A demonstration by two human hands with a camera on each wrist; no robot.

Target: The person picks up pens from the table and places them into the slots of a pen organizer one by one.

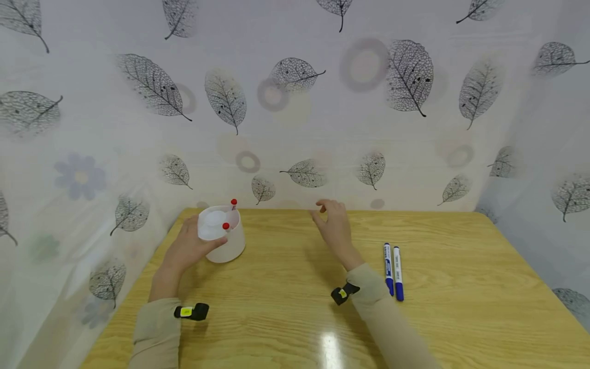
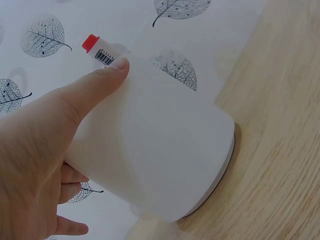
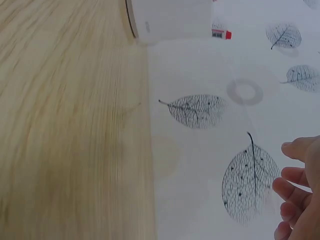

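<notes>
A white round pen holder (image 1: 224,251) stands at the table's back left. Two markers with red ends (image 1: 226,226) poke up out of it; their lower parts are hidden inside. My left hand (image 1: 188,246) grips the holder from its left side, the thumb (image 2: 100,85) along the rim near a barcoded red-ended marker (image 2: 98,50). Away from the holder, my right hand (image 1: 335,225) hovers over the back middle of the table with loosely bent fingers and nothing in them. Two white markers with blue caps (image 1: 387,269) lie side by side, right of that hand.
The wooden table (image 1: 286,307) ends at the back against a leaf-patterned wall covering (image 1: 295,118). More of this covering runs along the left and right sides. Small black devices (image 1: 198,311) sit on both wrists.
</notes>
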